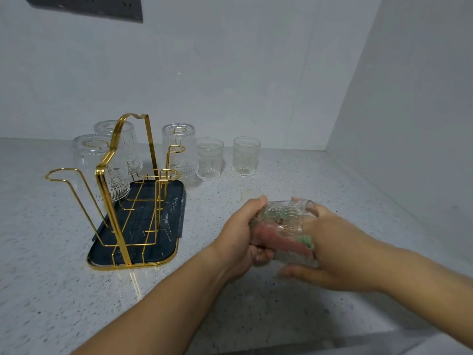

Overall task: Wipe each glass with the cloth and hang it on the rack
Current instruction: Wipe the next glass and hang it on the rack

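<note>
- With the left hand (240,234), gripping the closed end of the glass (281,221): thumb on top, fingers curled underneath.
- With the right hand (337,252), clasping the open end of the same glass: thumb beneath, a fingertip over the top, palm against the mouth.
- Held on its side between both hands, lifted off the desk (51,290), to the right of the rack (100,175).
- Stuffed inside the glass, a cloth (276,235): red through the patterned wall, with a green bit showing at the right palm. Too blurred to tell how the fingers sit on it.
- Left of the hands, a gold wire rack on a dark tray (166,201) with a gold edge.
- Hung upside down on the rack's prongs: a near-left glass (87,160), a back-left glass (129,144) and a back-right glass (179,147).
- Upright on the desk just right of the rack, a left standing glass (210,158) and a right standing glass (246,156), near each other but apart.
- Behind all of it, a pale wall (230,73), with a dark socket plate (84,6) at the upper left.
</note>
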### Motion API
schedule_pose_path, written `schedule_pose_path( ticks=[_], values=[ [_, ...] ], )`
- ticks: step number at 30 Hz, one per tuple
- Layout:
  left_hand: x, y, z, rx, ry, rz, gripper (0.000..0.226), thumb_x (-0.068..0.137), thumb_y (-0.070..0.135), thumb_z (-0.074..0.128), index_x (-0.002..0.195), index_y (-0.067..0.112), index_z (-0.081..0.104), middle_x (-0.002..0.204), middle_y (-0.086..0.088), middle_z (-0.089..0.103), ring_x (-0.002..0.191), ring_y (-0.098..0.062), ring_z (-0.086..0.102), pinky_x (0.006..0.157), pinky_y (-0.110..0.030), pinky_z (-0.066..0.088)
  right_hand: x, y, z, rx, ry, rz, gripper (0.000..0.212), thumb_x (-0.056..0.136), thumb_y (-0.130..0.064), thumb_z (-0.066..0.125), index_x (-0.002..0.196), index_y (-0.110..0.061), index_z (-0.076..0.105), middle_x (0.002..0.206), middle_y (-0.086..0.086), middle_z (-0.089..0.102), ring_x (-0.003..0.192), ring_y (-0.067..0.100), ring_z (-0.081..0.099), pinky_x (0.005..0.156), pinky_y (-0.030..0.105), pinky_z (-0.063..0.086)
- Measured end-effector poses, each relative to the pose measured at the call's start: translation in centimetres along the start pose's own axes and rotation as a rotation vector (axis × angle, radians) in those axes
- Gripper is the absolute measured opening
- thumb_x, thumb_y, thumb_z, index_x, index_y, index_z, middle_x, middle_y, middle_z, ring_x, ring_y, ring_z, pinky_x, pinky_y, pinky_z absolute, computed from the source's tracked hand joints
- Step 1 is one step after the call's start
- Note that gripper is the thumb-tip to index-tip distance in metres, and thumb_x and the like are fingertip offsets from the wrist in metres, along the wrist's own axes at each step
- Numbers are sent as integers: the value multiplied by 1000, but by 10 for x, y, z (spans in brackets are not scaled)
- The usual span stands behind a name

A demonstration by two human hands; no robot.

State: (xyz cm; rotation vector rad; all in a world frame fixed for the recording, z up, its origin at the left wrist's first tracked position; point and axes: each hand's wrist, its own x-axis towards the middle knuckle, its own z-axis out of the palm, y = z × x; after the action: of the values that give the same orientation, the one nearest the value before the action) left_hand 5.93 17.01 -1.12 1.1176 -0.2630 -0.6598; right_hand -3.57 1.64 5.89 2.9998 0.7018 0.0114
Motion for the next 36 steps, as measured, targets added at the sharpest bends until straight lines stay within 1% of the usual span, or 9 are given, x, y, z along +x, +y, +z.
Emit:
schedule_pose_path(
  ticks=[3,8,12,17,20,26,30,34,36],
  values=[
    [0,-2,3,27,-30,-39,59,102,49,48,55,22,69,52,3,53,42,-15,42,46,-23,25,-7,11,-1,-139,-2,-47,35,99,-63,44,122,-45,63,120,-28,65,122,-10,54,129,37,-2],
    [2,-1,2,9,37,142,73,83,64,62,105,-5,62,80,-14,65,64,-29,60,61,-39,46,7,-12,3,894,60,177,25,93,-35,71,116,-28,72,111,-6,77,105,9,71,100,35,55],
    [-5,-2,2,91,141,336,44,88,52,55,94,8,54,70,-3,62,53,-17,53,44,-29,40,14,-11,-5,1319,111,222,31,93,-43,65,111,-21,75,107,2,78,101,16,73,78,22,53],
    [-8,5,6,9,98,139,73,80,66,63,108,-2,67,90,-22,68,77,-38,60,68,-44,46,13,-5,8,596,130,106,22,101,-45,57,114,-35,72,109,-19,73,106,-3,65,104,25,47],
    [-8,4,3,107,-35,30,65,94,67,54,101,6,76,77,-16,70,54,-29,60,45,-29,48,2,2,12,179,44,30,37,100,-66,33,116,-52,64,115,-32,64,111,-7,50,107,18,35],
    [-15,4,5,184,-291,22,77,93,78,37,132,18,65,115,-19,71,80,-32,69,53,-35,58,-9,6,2,1104,271,399,28,94,-42,56,104,-27,78,87,-10,78,71,3,67,59,16,48],
    [-18,-7,6,365,-135,336,45,90,62,57,123,33,50,100,-20,68,69,-31,60,48,-35,49,-7,0,-5,1457,247,447,37,99,-36,56,110,-7,76,107,18,78,103,37,73,95,46,56],
    [-22,2,8,198,-10,352,34,95,46,52,103,13,48,71,-4,56,52,-17,47,43,-25,31,2,-19,0,1271,246,412,38,102,-44,50,95,-21,78,87,-2,80,81,8,75,74,22,57],
    [-20,6,8,136,57,188,42,98,51,52,94,10,48,60,-4,48,40,-13,38,41,-22,20,3,-19,3,1082,214,335,37,101,-52,50,99,-27,76,88,4,77,79,17,73,74,31,59]
  ],
)
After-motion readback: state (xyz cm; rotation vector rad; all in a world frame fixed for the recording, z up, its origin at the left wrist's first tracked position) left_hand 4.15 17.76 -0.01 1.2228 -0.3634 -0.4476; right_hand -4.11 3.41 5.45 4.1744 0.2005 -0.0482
